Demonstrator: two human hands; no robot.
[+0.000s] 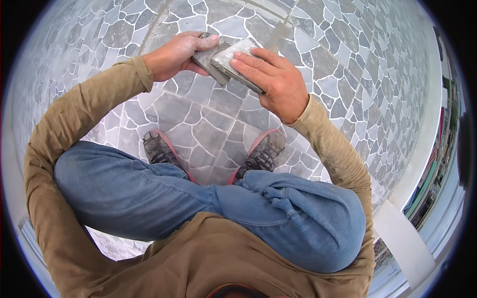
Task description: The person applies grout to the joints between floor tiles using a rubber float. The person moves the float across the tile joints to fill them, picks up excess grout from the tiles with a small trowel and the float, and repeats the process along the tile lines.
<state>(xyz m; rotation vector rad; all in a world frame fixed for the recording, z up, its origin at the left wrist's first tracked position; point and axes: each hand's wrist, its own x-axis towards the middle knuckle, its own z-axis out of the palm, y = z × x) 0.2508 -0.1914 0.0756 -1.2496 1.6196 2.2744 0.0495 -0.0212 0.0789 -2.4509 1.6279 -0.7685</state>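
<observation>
My left hand (175, 53) is closed on the end of a flat dark-grey slab (213, 72), thumb on top and fingers below. My right hand (280, 84) grips a folded pad (226, 59) with a pale, mesh-like top and layered grey edges. Its fingers lie across the top of the pad. Slab and pad meet in front of me, the pad's left edge lapping over the slab; what either is made of is unclear. Pale dust marks both hands. They are above the floor, beyond my shoes.
Grey stone-patterned floor tiles (208, 134) with white joints spread all round. My dusty dark shoes (263, 151) stand on them below my bent knees. A dusty smear (279, 37) marks a tile seam past my right hand. At the right runs a white ledge (405, 243) with an outdoor view beyond.
</observation>
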